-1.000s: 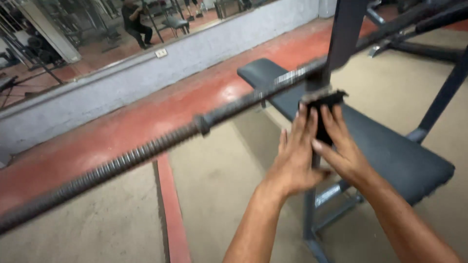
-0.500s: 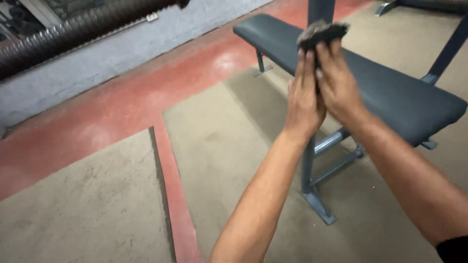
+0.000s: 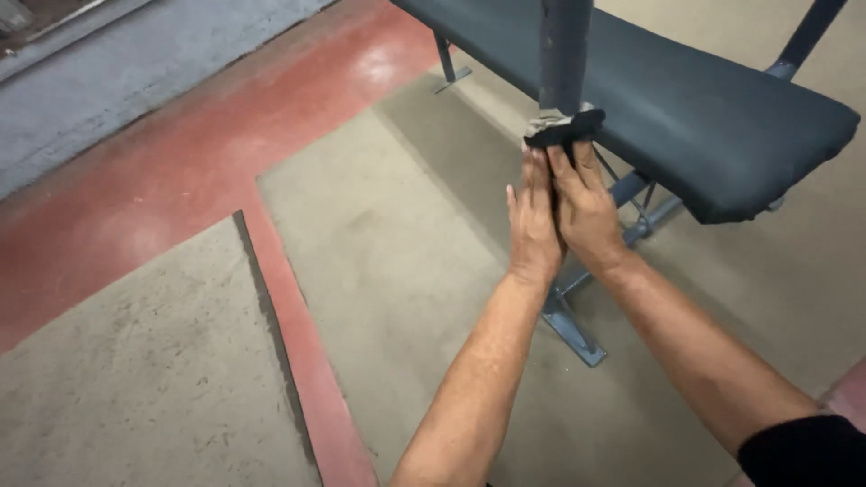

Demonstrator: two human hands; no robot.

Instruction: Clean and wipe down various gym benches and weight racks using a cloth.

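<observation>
Gym floor [image 3: 379, 271], tan matting worn and scuffed, was crossed by painted red bands [image 3: 289, 325]; a grey wall base [image 3: 153, 63] ran along the upper left.

Item 1. Upright post [image 3: 564, 50] of the bench frame: square-section steel, blue-grey paint dulled and chipped near its lower visible end. It stood in front of the bench pad and ran down behind the hands to a flat foot plate [image 3: 573, 334] on the matting.

Item 2. Dark cloth [image 3: 564, 129]: soft, limp, folded into a thick wad with a pale dusty edge, wrapped round the post just above the fingertips.

Item 3. Left hand [image 3: 532, 221]: fingers extended and close together, palm flat against the near-left face of the post, fingertips on the cloth's lower edge.

Item 4. Right hand [image 3: 586, 212]: likewise nearly flat, pressed to the opposite face, fingertips pinning the cloth. Neither hand was curled into a fist; together they clamped cloth and post between the palms.

Item 5. Bench pad [image 3: 722, 126]: long, black vinyl, slightly matte, rounded corners, on tubular steel legs.

Handling note, as a judgement: wiping went best with even pressure from both palms, the cloth kept fully round the post so all four faces were covered, and strokes following the post's length.
</observation>
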